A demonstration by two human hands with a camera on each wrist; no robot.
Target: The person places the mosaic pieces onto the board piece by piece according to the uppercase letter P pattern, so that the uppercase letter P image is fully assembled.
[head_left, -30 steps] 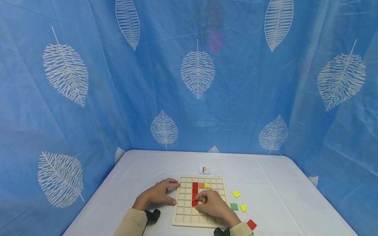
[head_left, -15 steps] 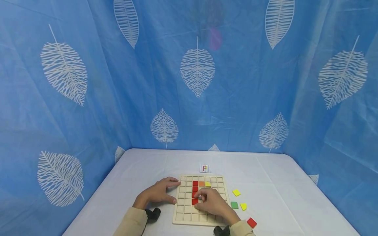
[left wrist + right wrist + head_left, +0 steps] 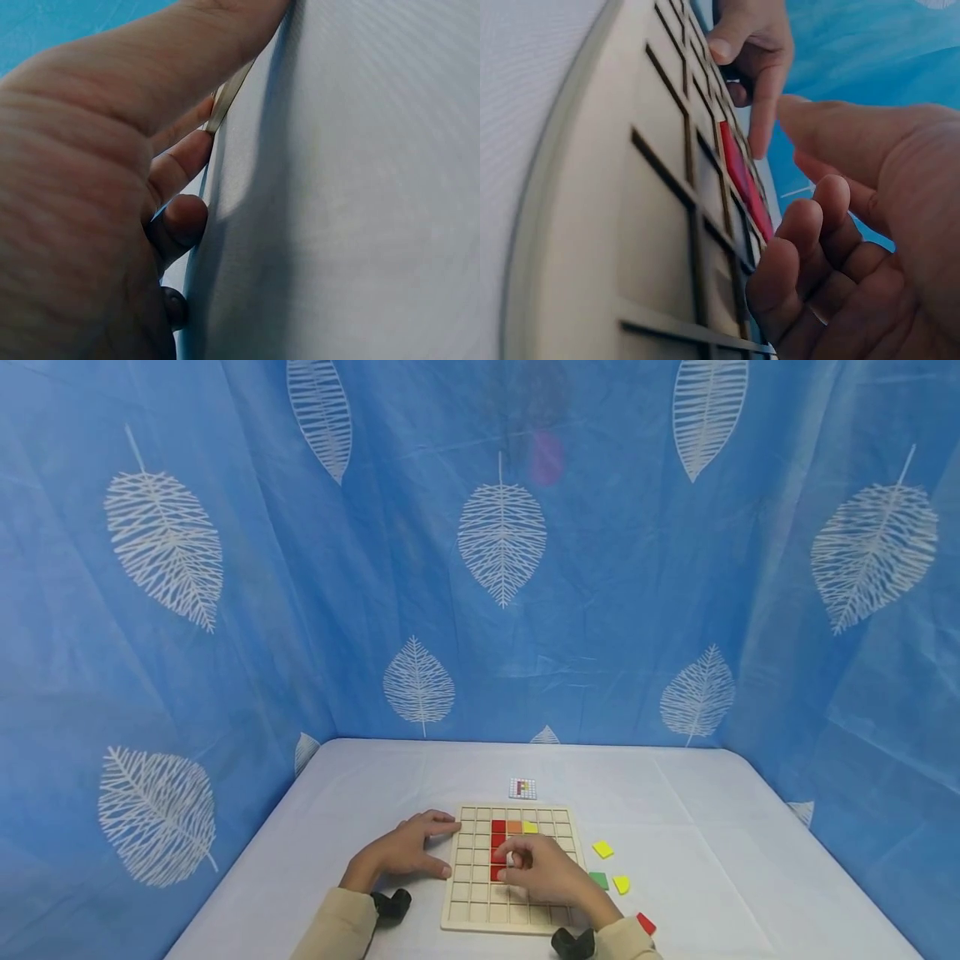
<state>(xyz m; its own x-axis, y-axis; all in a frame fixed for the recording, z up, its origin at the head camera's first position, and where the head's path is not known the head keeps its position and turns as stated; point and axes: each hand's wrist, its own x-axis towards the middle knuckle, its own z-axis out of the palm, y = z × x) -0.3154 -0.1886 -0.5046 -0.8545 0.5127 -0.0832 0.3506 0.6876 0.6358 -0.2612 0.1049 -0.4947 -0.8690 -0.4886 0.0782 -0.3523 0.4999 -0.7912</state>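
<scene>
A wooden grid board point(image 3: 468, 912) lies on the table with a column of red tiles point(image 3: 498, 841), then an orange tile point(image 3: 514, 827) and a yellow tile point(image 3: 530, 827) at its top. My left hand point(image 3: 408, 847) is at the board's left side, fingertips and thumb tip right at the edge, fingers mostly extended. Over the board, my right hand point(image 3: 546, 870) has loosely bent fingers point(image 3: 776, 281). Its fingertips and thumb overlap the lower red tiles in the head view. Nothing shows between them in the right wrist view.
Loose tiles lie right of the board: a yellow square point(image 3: 603, 849), a green tile point(image 3: 599, 879), a rounded yellow tile point(image 3: 622, 884) and a red tile point(image 3: 646, 923) partly behind the sleeve. A small pattern card point(image 3: 522, 788) lies beyond the board on the white table point(image 3: 705, 843).
My right hand has shifted slightly right, and the gap between its thumb and index finger looks wider. The left hand keeps its place at the board's edge.
</scene>
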